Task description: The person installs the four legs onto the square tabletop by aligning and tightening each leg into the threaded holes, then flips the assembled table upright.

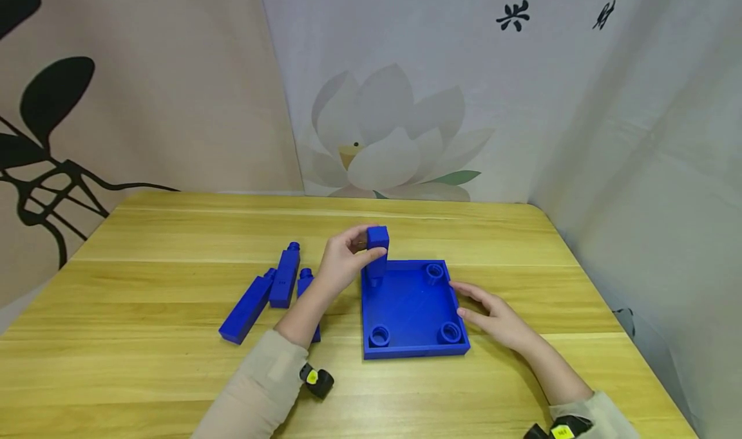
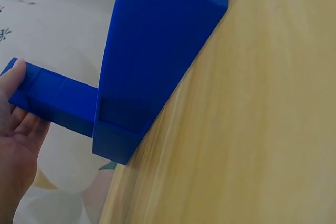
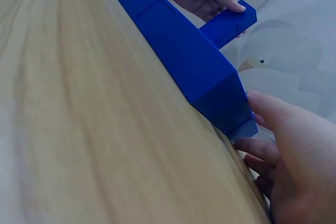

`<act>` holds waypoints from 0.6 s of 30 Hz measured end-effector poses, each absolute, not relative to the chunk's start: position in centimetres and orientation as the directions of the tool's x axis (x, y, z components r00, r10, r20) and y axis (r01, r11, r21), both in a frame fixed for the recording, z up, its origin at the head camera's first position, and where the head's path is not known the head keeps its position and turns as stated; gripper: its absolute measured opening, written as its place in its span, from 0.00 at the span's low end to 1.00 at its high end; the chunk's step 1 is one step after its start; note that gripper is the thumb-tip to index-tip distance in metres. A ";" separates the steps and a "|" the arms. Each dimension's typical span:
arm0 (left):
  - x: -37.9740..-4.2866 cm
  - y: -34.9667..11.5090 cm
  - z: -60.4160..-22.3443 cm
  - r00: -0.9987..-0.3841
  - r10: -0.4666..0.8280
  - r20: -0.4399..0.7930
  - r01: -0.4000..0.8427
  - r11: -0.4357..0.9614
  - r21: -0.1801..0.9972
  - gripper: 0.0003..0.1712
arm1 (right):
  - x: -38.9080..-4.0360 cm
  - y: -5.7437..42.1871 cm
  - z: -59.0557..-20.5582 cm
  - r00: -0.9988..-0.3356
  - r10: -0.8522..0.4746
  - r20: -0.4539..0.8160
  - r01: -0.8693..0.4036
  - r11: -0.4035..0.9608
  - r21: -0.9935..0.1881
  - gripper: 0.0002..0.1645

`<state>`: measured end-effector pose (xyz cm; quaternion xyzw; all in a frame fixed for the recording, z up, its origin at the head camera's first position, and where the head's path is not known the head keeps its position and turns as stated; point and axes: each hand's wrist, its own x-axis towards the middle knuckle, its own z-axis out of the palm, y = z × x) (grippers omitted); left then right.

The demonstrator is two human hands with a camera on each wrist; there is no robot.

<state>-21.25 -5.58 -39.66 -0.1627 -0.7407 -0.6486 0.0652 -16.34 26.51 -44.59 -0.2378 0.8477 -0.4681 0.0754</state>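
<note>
A blue square tabletop-like piece (image 1: pixel 408 307) lies with its raised rim upward, round threaded sockets showing at three corners. My left hand (image 1: pixel 342 259) grips a blue square leg (image 1: pixel 378 237) between thumb and fingers. This leg stands upright at the far left corner, its narrow lower end over or in the socket there; how deep it sits I cannot tell. My right hand (image 1: pixel 493 317) touches the piece's right side with fingertips and thumb, the fingers loosely bent. In the right wrist view, the right thumb (image 3: pixel 273 109) lies against the side near a corner.
Several more blue legs with threaded ends lie left of the square piece: one leg (image 1: pixel 248 307) slants outward, another leg (image 1: pixel 285 277) lies beside it, and a third leg (image 1: pixel 306 284) is partly behind the left forearm. The wooden table (image 1: pixel 145 374) ends at a curtain behind.
</note>
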 end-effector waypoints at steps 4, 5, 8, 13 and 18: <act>-21.1 -5.7 -39.3 -0.933 0.205 0.296 0.320 0.092 0.943 0.25 | -16.3 26.5 -44.6 -0.875 -0.474 0.094 -0.333 0.450 -0.828 0.29; -21.1 -5.8 -39.3 -0.930 0.221 0.294 0.320 0.090 0.943 0.25 | -16.3 26.5 -44.6 -0.874 -0.476 0.098 -0.338 0.449 -0.827 0.29; -21.2 -5.9 -39.4 -0.919 0.263 0.294 0.325 0.085 0.942 0.27 | -16.3 26.5 -44.7 -0.873 -0.476 0.105 -0.342 0.445 -0.828 0.29; -21.3 -5.9 -39.8 -0.909 0.283 0.305 0.340 0.085 0.937 0.29 | -16.3 26.6 -44.8 -0.875 -0.471 0.109 -0.343 0.447 -0.826 0.29; -21.2 -5.5 -39.8 -0.931 0.215 0.294 0.331 0.164 0.929 0.32 | -16.3 26.6 -44.9 -0.876 -0.470 0.109 -0.341 0.446 -0.828 0.29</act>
